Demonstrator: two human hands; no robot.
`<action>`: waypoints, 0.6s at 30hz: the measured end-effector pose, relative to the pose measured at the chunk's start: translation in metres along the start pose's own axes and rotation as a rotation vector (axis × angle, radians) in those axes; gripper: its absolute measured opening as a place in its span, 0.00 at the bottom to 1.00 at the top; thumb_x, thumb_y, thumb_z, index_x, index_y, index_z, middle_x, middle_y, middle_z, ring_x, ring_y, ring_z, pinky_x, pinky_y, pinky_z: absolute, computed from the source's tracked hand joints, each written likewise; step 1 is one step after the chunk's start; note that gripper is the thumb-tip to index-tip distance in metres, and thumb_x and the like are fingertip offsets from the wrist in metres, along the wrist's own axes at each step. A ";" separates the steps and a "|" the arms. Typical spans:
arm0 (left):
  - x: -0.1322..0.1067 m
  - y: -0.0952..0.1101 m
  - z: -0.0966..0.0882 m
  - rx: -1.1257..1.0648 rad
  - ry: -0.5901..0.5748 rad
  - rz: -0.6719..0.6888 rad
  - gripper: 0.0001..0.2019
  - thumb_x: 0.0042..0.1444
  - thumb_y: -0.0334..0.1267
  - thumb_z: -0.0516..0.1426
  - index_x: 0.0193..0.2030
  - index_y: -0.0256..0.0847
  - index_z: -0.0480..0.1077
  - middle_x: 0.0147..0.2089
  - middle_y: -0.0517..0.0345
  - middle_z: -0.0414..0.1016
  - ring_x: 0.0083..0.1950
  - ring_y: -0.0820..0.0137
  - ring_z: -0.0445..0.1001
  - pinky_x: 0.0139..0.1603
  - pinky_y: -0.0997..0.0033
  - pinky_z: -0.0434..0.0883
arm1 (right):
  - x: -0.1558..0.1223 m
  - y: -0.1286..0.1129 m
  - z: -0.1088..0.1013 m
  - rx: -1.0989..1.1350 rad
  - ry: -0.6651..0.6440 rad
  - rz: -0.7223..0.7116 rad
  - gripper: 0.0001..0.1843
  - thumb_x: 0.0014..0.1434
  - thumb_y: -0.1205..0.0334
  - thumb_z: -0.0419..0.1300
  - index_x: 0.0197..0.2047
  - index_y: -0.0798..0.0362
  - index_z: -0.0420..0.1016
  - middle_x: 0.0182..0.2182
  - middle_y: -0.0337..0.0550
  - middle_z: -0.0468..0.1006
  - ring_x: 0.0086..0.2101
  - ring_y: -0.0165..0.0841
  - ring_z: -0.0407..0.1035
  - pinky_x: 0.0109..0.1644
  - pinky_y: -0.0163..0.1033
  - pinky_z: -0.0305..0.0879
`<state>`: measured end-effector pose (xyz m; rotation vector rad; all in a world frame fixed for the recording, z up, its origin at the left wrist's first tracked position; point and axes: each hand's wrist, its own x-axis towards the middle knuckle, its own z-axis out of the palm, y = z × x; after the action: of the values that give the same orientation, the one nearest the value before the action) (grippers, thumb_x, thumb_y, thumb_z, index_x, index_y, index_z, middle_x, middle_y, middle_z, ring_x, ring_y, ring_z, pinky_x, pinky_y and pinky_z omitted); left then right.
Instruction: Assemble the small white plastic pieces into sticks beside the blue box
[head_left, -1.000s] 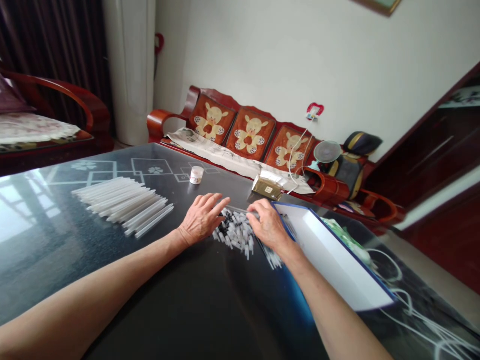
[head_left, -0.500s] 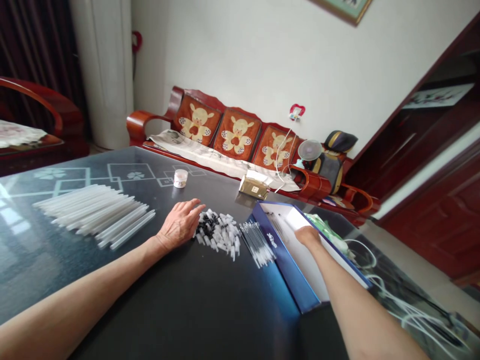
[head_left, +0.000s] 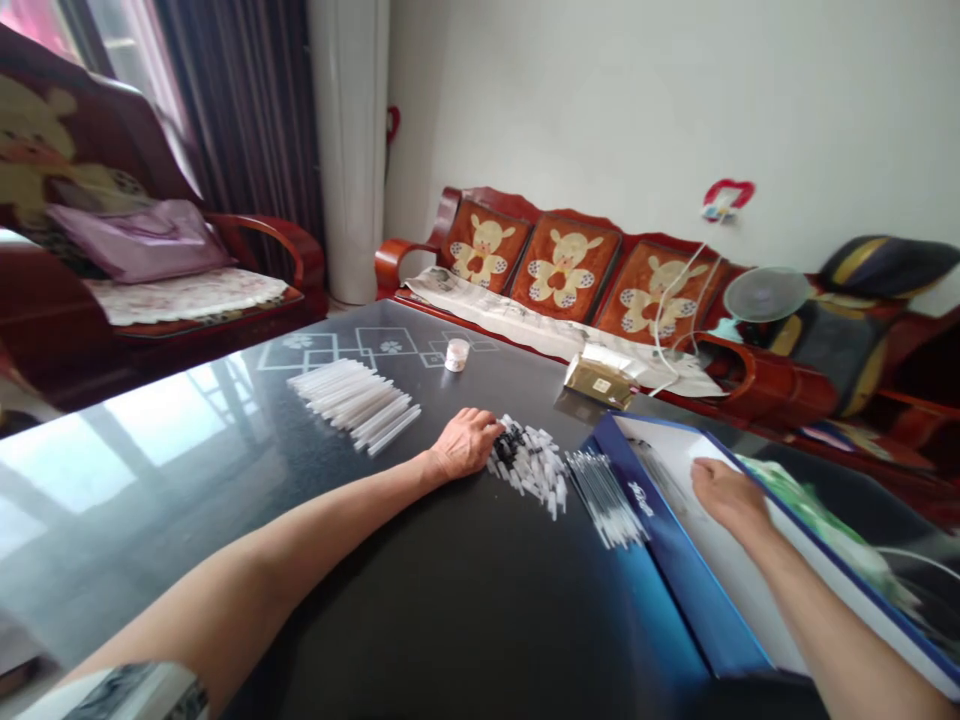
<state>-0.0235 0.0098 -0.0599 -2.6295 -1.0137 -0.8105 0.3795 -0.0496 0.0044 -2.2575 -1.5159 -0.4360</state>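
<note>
My left hand (head_left: 466,443) rests at the left edge of a pile of small white and black pen caps (head_left: 534,465). Its fingers are curled down onto the caps, and the fingertips are partly hidden. Inside a long blue box with a white interior (head_left: 694,590), my right hand (head_left: 729,492) is closed; whatever is in it does not show. Some thin pen-like sticks (head_left: 660,468) lie in the box beside that hand. Between the caps and the box is a row of thin pen refills (head_left: 606,500). Whitish pen barrels (head_left: 356,400) lie side by side on the left.
On the dark glossy table (head_left: 450,600) stand a small round tub (head_left: 457,355) and a gold tissue box (head_left: 600,380). Green-and-white plastic packaging (head_left: 825,520) lies beyond the blue box. A wooden sofa (head_left: 562,270) and a fan (head_left: 766,294) stand behind.
The view has swung left, so things appear farther right. My left fingers, stretched out before, are now curled at the caps. My right hand stays closed in the box.
</note>
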 end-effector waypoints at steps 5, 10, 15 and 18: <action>-0.001 -0.010 -0.030 0.059 -0.170 -0.052 0.16 0.61 0.33 0.46 0.49 0.41 0.71 0.42 0.49 0.71 0.41 0.65 0.68 0.46 0.63 0.65 | -0.073 -0.080 -0.018 0.446 0.316 -0.163 0.17 0.59 0.58 0.48 0.43 0.53 0.75 0.38 0.49 0.80 0.40 0.39 0.73 0.46 0.42 0.67; -0.021 -0.035 -0.062 0.140 -0.292 -0.313 0.13 0.58 0.31 0.47 0.41 0.39 0.72 0.40 0.48 0.71 0.43 0.63 0.68 0.45 0.63 0.66 | -0.155 -0.159 0.004 0.662 0.264 -0.475 0.13 0.62 0.64 0.48 0.43 0.54 0.73 0.38 0.49 0.77 0.40 0.37 0.72 0.46 0.41 0.68; -0.051 -0.054 -0.074 0.204 -0.402 -0.421 0.14 0.58 0.30 0.46 0.37 0.39 0.73 0.38 0.48 0.71 0.41 0.64 0.71 0.38 0.68 0.69 | -0.173 -0.173 0.028 0.682 0.244 -0.548 0.14 0.61 0.68 0.48 0.46 0.53 0.71 0.40 0.50 0.76 0.43 0.37 0.70 0.49 0.44 0.67; -0.060 -0.058 -0.073 0.235 -0.455 -0.472 0.13 0.60 0.34 0.47 0.37 0.38 0.72 0.40 0.47 0.72 0.42 0.63 0.72 0.38 0.67 0.70 | -0.171 -0.171 0.031 0.648 0.229 -0.550 0.13 0.61 0.68 0.48 0.45 0.53 0.71 0.39 0.49 0.76 0.42 0.38 0.70 0.49 0.45 0.67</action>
<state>-0.1300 -0.0076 -0.0330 -2.4447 -1.7684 -0.1335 0.1588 -0.1140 -0.0771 -1.2543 -1.8090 -0.2766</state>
